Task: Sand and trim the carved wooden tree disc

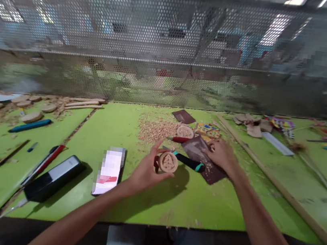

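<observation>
The left hand [146, 169] is pinching a carved wooden disc [168, 162] above the green worktop [199, 212], while the right hand [222, 154] is touching a dark brown sheet [214, 174], whether gripping it I cannot tell.

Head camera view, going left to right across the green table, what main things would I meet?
Blue tool, black box, phone, carved wooden disc held in the left hand, right hand, pale flat strip.

Two wooden discs [168, 162] are showing centrally, perhaps six blurrier discs [32, 117] at left. One phone [110, 172] and one black box [54, 179] are lying between.
</observation>
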`<state>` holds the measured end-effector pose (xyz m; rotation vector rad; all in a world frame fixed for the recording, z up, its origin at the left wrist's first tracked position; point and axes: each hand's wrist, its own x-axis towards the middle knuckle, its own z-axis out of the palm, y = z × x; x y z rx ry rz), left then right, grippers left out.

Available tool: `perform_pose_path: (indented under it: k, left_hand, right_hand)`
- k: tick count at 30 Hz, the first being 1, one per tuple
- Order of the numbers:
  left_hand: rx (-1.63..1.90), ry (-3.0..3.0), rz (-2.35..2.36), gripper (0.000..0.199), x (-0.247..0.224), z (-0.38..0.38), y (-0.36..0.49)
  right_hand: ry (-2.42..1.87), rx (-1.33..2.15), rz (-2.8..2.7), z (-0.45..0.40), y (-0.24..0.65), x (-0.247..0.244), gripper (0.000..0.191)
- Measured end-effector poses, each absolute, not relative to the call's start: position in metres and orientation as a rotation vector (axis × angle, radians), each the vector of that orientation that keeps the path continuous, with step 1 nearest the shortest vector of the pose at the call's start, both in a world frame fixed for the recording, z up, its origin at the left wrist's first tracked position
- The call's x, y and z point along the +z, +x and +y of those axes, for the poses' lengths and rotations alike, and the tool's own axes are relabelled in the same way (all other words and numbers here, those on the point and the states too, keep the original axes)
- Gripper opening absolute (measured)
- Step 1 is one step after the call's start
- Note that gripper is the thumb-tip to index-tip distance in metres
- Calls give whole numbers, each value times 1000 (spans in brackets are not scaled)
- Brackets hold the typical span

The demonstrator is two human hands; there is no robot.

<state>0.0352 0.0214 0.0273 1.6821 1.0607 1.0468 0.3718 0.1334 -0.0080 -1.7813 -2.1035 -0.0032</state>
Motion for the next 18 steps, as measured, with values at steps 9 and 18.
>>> perform_pose_path:
  k: [9, 18]
  left_hand:
    - [1019, 1584, 1036, 113, 17, 21, 42]
    - [1022, 1565, 1052, 112, 8, 17, 36]
  right_hand:
    - [-1433, 233, -1980, 124, 375, 6, 25]
    - [-1647, -68, -2024, 112, 335, 1, 22]
